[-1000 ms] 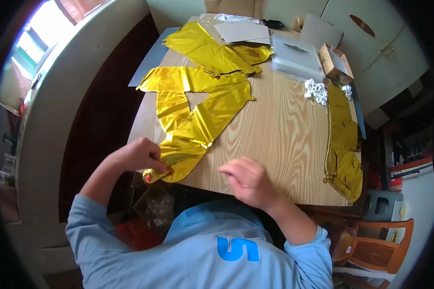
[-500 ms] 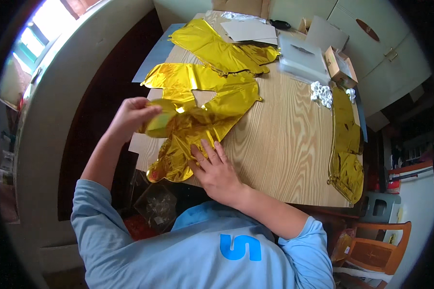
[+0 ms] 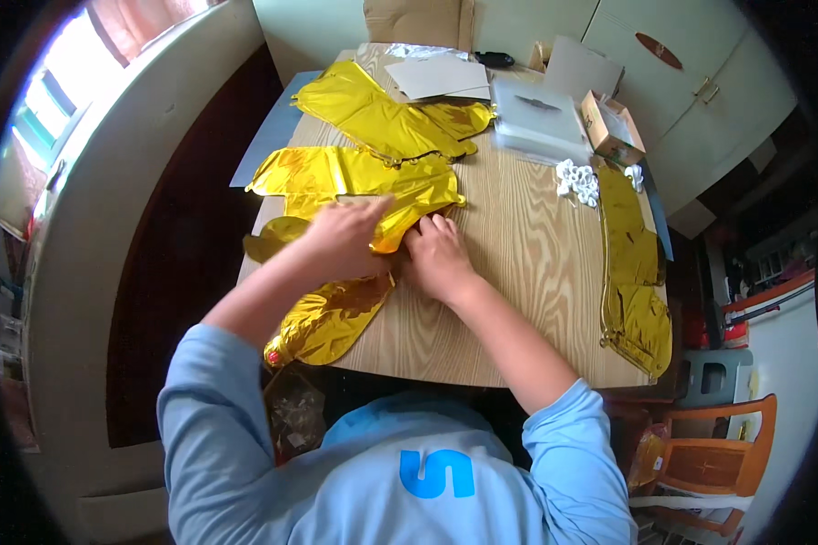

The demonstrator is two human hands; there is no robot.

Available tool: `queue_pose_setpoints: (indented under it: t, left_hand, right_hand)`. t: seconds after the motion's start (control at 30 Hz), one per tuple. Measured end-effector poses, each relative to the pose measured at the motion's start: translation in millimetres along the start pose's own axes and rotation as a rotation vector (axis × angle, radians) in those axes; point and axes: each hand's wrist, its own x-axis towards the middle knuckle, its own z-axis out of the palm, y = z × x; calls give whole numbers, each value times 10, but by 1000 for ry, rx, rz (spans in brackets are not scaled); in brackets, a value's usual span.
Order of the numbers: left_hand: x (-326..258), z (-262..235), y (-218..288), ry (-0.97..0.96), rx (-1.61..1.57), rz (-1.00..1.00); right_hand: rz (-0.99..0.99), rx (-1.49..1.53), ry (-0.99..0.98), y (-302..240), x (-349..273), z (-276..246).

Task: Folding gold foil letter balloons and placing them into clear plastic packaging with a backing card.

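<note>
A flat, uninflated gold foil balloon (image 3: 327,318) lies creased across the near left of the table. Over its middle is my left hand (image 3: 347,238), back upward, one finger stretched out to the right; its other fingers are hidden. Close beside it, my right hand (image 3: 438,259) has its fingers curled in at the balloon's right edge, gripping the foil. Between the hands the foil is bunched, and part of it is covered by the left hand and forearm. A second flat gold balloon (image 3: 386,113) lies just beyond, meeting the first one's far edge.
Along the table's right edge lies a folded gold balloon (image 3: 632,263). Near its far end sit a white ribbon bundle (image 3: 577,182) and an open cardboard box (image 3: 613,127). Clear plastic sleeves (image 3: 536,118) and white cards (image 3: 438,78) are at the back. A wooden chair (image 3: 713,463) stands right.
My left hand has moved right across the balloon, from its left side to its middle. My right hand has shifted up from the near foil to the right edge, its fingers now curled.
</note>
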Motion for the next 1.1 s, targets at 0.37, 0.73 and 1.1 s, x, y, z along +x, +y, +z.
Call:
queue_pose_setpoints:
  t: [0.37,0.73,1.1]
  left_hand:
    - [108,-386,-1686,295,-670,-552]
    - [-2385,-1372,-4231,1452,-219,-1351]
    - [-438,29,686,132,513,-128]
  right_hand:
    - [180,1,-120,119,19,-288]
    - [191,-41,-281,5,109,-441]
    - [505,1350,-201,311,-468,-508]
